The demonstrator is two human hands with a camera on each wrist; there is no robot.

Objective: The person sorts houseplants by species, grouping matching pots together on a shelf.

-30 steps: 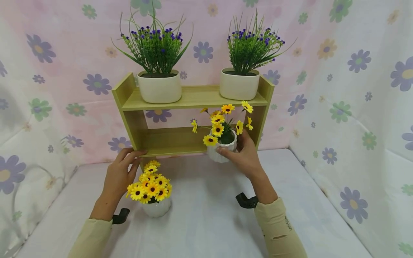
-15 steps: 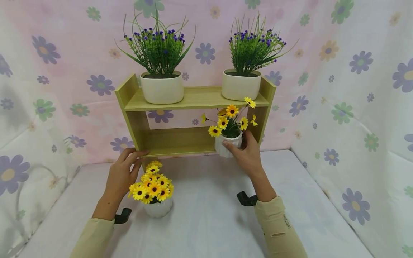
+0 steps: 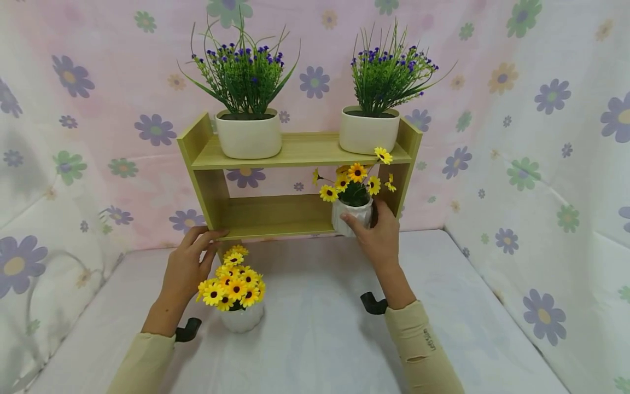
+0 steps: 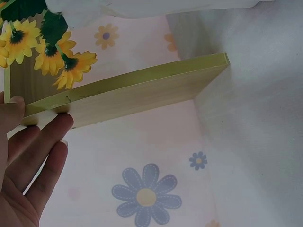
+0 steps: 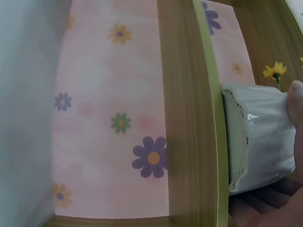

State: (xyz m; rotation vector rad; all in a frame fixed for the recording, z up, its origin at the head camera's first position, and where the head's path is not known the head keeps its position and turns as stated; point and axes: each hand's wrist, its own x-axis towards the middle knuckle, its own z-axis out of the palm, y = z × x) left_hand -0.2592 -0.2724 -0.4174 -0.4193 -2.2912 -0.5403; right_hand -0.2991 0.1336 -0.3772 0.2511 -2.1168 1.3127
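Note:
My right hand [image 3: 381,241] grips a white ribbed flowerpot [image 3: 351,216] with yellow daisies, thumb on its near side, fingers behind. The pot stands at the right front of the lower board of a two-tier wooden shelf [image 3: 307,148]; in the right wrist view its base [image 5: 236,142] lies along the board's edge [image 5: 220,127]. My left hand [image 3: 186,268] holds the shelf's lower left corner; the left wrist view shows thumb and fingers [image 4: 52,137] on opposite sides of the wood. A second white pot [image 3: 242,319] of yellow daisies stands on the table beside my left wrist.
Two cream pots, one on the left [image 3: 249,137] and one on the right [image 3: 369,132], hold purple-flowered grass on the top board. A white cloth [image 3: 315,334] covers the table. Flower-print curtains [image 3: 521,180] enclose the back and sides.
My right hand has carried the flowerpot right and slightly up and back, to the lower board's right part. My left hand stays at the shelf corner.

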